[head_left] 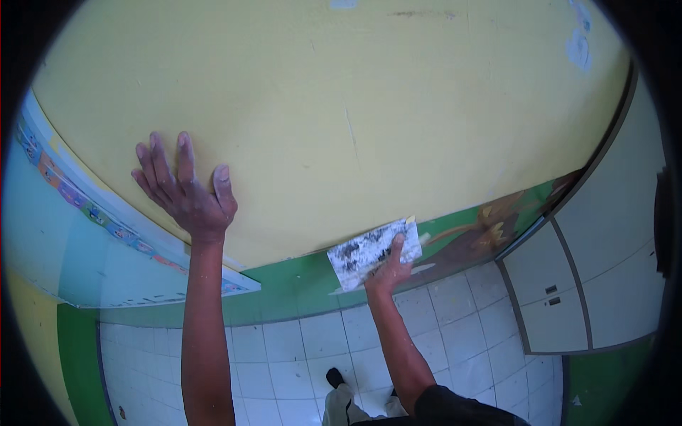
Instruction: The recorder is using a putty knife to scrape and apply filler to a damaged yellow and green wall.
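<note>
My left hand [190,192] rests against the yellow wall [284,142] with its fingers spread, holding nothing. Pale dust marks its fingertips. Lower and to the right, my right hand [389,273] grips a sheet of sandpaper [364,254], white with dark blotches as if coated in dust. The thumb lies over the sheet's face; the other fingers are mostly hidden. The sheet lies over the boundary between the yellow paint and the green lower band [291,273].
A board with a colourful picture strip [92,206] borders the wall at left. Pale cabinets [547,284] stand at right, near a brown painted figure [490,227] on the green band. White tiles [327,337] cover the floor. Bluish-white patches [580,50] mark the upper wall.
</note>
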A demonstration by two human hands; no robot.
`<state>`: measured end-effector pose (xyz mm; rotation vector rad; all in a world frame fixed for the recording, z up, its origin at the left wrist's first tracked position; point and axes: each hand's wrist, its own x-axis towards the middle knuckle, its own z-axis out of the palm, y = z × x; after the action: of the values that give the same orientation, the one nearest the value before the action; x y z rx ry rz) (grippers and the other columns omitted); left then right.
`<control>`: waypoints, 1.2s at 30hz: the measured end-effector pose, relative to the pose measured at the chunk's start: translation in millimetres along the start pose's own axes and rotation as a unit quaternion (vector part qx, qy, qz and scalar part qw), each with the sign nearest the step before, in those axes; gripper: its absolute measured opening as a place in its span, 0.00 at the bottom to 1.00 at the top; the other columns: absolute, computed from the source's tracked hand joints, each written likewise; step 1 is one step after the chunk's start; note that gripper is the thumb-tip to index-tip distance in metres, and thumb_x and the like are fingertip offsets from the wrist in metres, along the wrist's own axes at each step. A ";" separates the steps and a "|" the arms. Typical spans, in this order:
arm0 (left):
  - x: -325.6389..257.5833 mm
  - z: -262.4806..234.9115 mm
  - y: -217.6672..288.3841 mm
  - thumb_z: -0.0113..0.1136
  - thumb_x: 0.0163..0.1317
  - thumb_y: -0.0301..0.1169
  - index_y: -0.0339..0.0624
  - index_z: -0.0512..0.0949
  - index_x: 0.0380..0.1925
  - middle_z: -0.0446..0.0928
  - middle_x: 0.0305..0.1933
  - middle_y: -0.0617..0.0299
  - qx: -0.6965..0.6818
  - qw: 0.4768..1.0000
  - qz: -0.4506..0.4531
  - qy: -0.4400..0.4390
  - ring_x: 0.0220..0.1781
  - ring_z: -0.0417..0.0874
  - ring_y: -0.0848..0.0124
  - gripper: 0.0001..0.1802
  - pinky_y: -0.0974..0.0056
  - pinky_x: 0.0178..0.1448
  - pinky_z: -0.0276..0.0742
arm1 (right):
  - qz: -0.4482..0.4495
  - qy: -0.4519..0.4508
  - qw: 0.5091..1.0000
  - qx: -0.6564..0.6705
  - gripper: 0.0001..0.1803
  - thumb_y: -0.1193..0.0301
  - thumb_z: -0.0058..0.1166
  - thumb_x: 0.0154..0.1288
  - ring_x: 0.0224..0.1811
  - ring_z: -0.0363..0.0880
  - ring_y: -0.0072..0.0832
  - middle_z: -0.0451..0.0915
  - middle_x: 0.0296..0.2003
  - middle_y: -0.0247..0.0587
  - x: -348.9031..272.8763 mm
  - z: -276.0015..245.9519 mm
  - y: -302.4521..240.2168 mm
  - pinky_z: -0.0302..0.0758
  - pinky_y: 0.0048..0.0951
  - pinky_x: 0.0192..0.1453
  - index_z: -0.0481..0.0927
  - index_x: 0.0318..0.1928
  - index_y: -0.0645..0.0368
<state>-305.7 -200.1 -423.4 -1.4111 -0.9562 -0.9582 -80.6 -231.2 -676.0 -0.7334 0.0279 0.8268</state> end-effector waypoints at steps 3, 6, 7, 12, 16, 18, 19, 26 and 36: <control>3.0 -2.0 -4.0 0.47 0.76 0.54 0.49 0.67 0.73 0.62 0.77 0.44 0.000 1.000 -0.008 0.007 0.81 0.57 0.43 0.33 0.38 0.83 0.41 | -0.039 -0.042 0.997 -0.042 0.27 0.67 0.69 0.68 0.53 0.82 0.32 0.81 0.56 0.45 15.2 -16.2 1.3 0.80 0.37 0.59 0.75 0.62 0.66; 0.7 -9.1 -9.3 0.47 0.76 0.54 0.49 0.68 0.73 0.63 0.77 0.44 0.006 1.000 -0.008 -0.002 0.81 0.58 0.42 0.33 0.37 0.83 0.41 | -0.038 -0.049 0.996 -0.057 0.28 0.67 0.69 0.67 0.54 0.81 0.33 0.81 0.57 0.45 5.8 -30.7 0.4 0.80 0.37 0.60 0.75 0.61 0.67; -0.4 -9.2 -6.7 0.47 0.76 0.54 0.49 0.68 0.73 0.63 0.77 0.44 0.012 1.000 -0.009 0.010 0.81 0.58 0.42 0.33 0.37 0.83 0.41 | -0.038 -0.044 0.997 -0.055 0.28 0.66 0.70 0.67 0.54 0.81 0.33 0.81 0.57 0.45 6.7 -26.2 -2.4 0.80 0.37 0.60 0.75 0.61 0.67; -1.3 -12.4 -3.8 0.49 0.75 0.51 0.46 0.66 0.73 0.61 0.78 0.44 0.023 1.000 0.006 -0.010 0.81 0.57 0.42 0.33 0.34 0.82 0.44 | 0.007 -0.021 0.998 -0.053 0.26 0.67 0.68 0.68 0.52 0.83 0.34 0.82 0.56 0.45 9.6 -20.9 -0.8 0.82 0.39 0.58 0.76 0.61 0.66; 11.1 0.0 29.7 0.55 0.72 0.54 0.42 0.65 0.69 0.59 0.75 0.40 0.010 0.997 -0.075 0.008 0.81 0.53 0.37 0.35 0.28 0.79 0.40 | -0.027 -0.056 0.997 -0.046 0.27 0.67 0.70 0.67 0.51 0.83 0.35 0.82 0.56 0.46 15.6 -38.2 -1.1 0.83 0.39 0.57 0.75 0.61 0.65; 27.8 11.5 64.1 0.59 0.68 0.57 0.39 0.60 0.66 0.55 0.73 0.32 -0.016 0.982 -0.188 0.027 0.81 0.46 0.30 0.40 0.22 0.77 0.33 | -0.015 -0.008 0.998 -0.056 0.28 0.67 0.70 0.67 0.52 0.83 0.35 0.82 0.56 0.46 12.7 -29.9 0.7 0.82 0.39 0.58 0.75 0.61 0.65; 32.3 16.2 66.5 0.59 0.68 0.57 0.39 0.60 0.66 0.55 0.73 0.32 -0.013 0.982 -0.188 0.023 0.81 0.46 0.30 0.40 0.22 0.77 0.33 | 0.001 0.037 0.997 -0.062 0.28 0.67 0.70 0.66 0.52 0.83 0.34 0.82 0.56 0.46 9.1 -23.9 2.0 0.82 0.39 0.59 0.75 0.61 0.65; 29.2 22.0 70.9 0.52 0.71 0.59 0.40 0.58 0.72 0.50 0.77 0.29 0.019 0.983 -0.178 0.036 0.82 0.44 0.29 0.42 0.24 0.77 0.29 | -0.025 -0.043 0.997 -0.066 0.29 0.65 0.71 0.66 0.56 0.81 0.33 0.80 0.58 0.45 14.1 -34.9 4.4 0.79 0.38 0.63 0.75 0.62 0.66; 21.2 24.5 70.9 0.52 0.71 0.58 0.38 0.60 0.72 0.53 0.76 0.31 0.026 0.985 -0.167 0.044 0.82 0.46 0.31 0.42 0.26 0.78 0.30 | -0.043 -0.050 0.995 -0.076 0.28 0.66 0.69 0.67 0.54 0.81 0.32 0.81 0.56 0.45 12.2 -32.7 0.7 0.80 0.38 0.60 0.74 0.61 0.67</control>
<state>-231.0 -178.3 -428.6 -1.1746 -1.1649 -1.2222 -64.4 -242.7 -704.7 -0.8308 -0.1569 0.7874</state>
